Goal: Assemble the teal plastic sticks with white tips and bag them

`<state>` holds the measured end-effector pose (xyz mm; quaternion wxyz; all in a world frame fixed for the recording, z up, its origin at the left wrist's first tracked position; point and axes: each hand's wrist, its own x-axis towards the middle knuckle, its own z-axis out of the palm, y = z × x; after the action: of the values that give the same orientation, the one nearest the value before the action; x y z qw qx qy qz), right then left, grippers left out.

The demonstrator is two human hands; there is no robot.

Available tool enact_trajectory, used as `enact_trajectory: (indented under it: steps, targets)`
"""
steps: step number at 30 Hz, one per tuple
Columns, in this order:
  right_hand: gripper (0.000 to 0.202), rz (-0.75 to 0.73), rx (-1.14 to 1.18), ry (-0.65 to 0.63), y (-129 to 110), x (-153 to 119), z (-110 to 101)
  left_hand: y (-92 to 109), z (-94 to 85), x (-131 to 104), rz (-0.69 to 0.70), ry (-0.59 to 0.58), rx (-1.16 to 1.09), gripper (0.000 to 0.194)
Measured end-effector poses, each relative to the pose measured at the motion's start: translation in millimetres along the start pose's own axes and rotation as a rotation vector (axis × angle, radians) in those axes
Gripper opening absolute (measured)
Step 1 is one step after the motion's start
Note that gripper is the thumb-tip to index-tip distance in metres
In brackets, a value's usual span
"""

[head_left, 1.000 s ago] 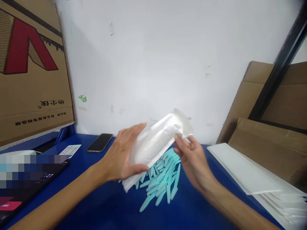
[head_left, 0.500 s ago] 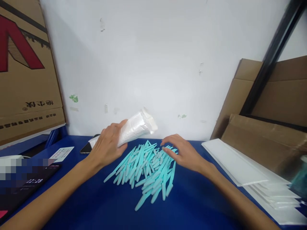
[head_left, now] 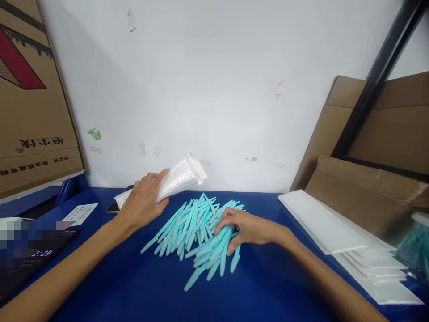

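Observation:
My left hand is closed around a white, slightly see-through plastic bag, tilted up to the right above the table. What the bag holds cannot be made out. Below and to the right of it lies a loose pile of turquoise eyebrow razors, slim sticks with paler, thicker ends. Over the pile's right side is my right hand, its fingers curved and touching the razors. Thumb and fingers are apart, with several razors lying between them. The fingertips are partly hidden among the sticks.
A stack of white flat sheets or bags lies right, beside brown cardboard and a clear container of turquoise items. Left are a printed card, a dark screen, a phone and a large carton.
My right hand has come down onto the right side of the razor pile. My left hand still holds the bag. The whole view has shifted slightly.

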<state>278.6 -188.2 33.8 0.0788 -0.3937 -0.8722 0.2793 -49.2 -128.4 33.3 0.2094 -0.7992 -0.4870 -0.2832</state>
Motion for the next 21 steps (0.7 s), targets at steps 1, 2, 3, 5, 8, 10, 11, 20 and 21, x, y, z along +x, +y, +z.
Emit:
enact_trajectory:
  steps: [1, 2, 3, 5, 8, 10, 11, 20, 21]
  targets:
    - [0.046, 0.000, -0.007, 0.007, 0, 1, 1, 1, 0.6, 0, 0.002, -0.004, 0.000, 0.069]
    - [0.046, 0.002, -0.016, 0.014, 0, 1, 1, 1, 1.2, 0, 0.004, -0.009, 0.000, 0.069]
    - [0.045, 0.005, -0.027, 0.019, 0, 1, 1, 1, 1.9, 0, 0.007, -0.014, -0.002, 0.069]
    - [0.043, 0.011, -0.056, 0.020, 1, 2, 1, 1, 3.2, 0, 0.009, -0.020, -0.009, 0.069]
    - [0.040, -0.002, -0.117, 0.020, 1, 0, 2, 0, 4.3, 0, 0.010, -0.023, -0.015, 0.068]
    - [0.038, -0.028, -0.182, 0.039, 0, -1, 5, 0, 3.8, 0, 0.005, -0.022, -0.015, 0.068]
    - [0.036, -0.043, -0.229, 0.061, -2, -2, 7, 0, 3.1, 0, -0.001, -0.023, -0.019, 0.068]
    - [0.018, -0.146, -0.761, 0.223, -25, 6, 31, 1, -2.2, 0, 0.017, -0.026, -0.114, 0.066]
    - [0.017, -0.159, -0.809, 0.237, -25, 8, 35, 1, -1.9, 0, 0.014, -0.026, -0.119, 0.066]
